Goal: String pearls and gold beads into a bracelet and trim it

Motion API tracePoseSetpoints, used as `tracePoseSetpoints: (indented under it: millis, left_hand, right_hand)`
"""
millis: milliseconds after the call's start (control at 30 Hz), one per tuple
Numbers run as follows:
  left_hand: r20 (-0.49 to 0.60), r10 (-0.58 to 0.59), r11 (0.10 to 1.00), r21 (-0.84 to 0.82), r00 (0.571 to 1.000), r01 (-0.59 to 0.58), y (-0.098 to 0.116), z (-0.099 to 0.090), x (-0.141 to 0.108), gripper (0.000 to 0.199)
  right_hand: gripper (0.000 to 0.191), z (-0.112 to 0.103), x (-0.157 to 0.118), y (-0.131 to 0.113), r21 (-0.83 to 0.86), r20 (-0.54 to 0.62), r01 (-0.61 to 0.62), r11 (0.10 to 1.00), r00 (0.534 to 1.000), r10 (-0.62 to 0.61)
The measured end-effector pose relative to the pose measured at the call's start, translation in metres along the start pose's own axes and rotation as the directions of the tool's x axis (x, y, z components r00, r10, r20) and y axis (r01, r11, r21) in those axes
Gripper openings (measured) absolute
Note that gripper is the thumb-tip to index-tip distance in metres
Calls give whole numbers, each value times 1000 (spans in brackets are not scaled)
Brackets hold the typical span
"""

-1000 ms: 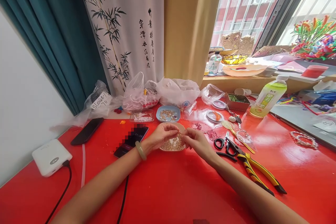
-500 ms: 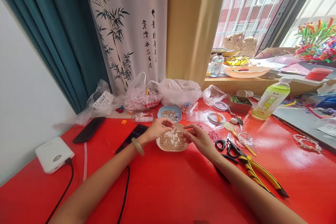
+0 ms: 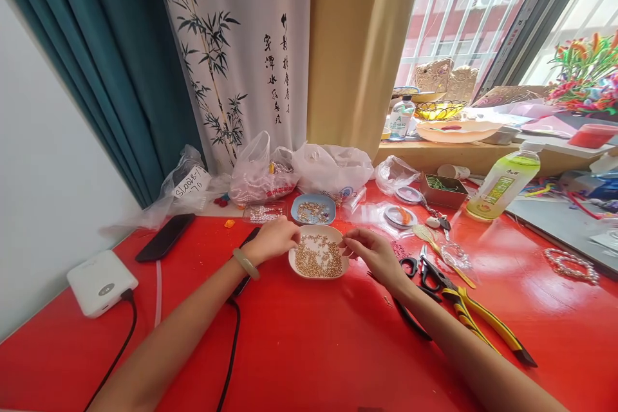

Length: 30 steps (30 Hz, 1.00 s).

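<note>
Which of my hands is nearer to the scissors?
The right. Your right hand is just left of the scissors; your left hand is farther away, by the left edge of the dish of gold beads.

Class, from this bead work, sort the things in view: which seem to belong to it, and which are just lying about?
Probably belong:
white dish of gold beads, between left hand and right hand
blue dish of beads
scissors and pliers, perhaps

Probably just lying about:
black phone at far left
white box with cable
green drink bottle
</note>
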State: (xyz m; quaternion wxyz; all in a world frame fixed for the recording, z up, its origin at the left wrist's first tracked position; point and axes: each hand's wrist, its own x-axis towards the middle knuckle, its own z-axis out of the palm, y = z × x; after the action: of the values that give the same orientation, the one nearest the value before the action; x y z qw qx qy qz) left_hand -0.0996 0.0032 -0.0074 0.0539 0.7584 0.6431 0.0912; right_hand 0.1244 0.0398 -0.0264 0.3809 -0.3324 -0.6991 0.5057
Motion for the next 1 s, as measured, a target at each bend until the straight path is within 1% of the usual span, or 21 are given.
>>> tracePoseSetpoints:
  millis: [200,333,400,600,767,867,1000]
  left_hand:
    - [58,51,995,77,997,-55,5,4,-2,17]
    - [72,51,993,98,996,-58,7,8,-2,17]
    - [77,44,994,95,996,-51,7,10,-1,17]
    - [66,40,995,94,997,-46,4,16,0,17]
    - [63,45,992,118,997,-52,4,14,-1,11]
    - [78,54,989,135,996,-64,7,12,-2,12]
    - [73,36,987,155,997,-47,10,12,-2,15]
  right_hand:
    - [16,-5,1,-5,-37,-2,41,998,999,-41]
    - [18,-10,2,-7,-96,-70,89,991,993,-96]
    - [20,-12,2,-8,-107,-108,91,990,989,-102]
    - [23,-12,2,-9,-103,-146,90,991,984,-104]
    - [24,-12,1,-9,-61,-143,106,993,983,-113]
    - [23,-12,1,-8,-24,-144,112,993,983,-114]
    - [24,-11,0,-9,30,-154,95,995,984,-89]
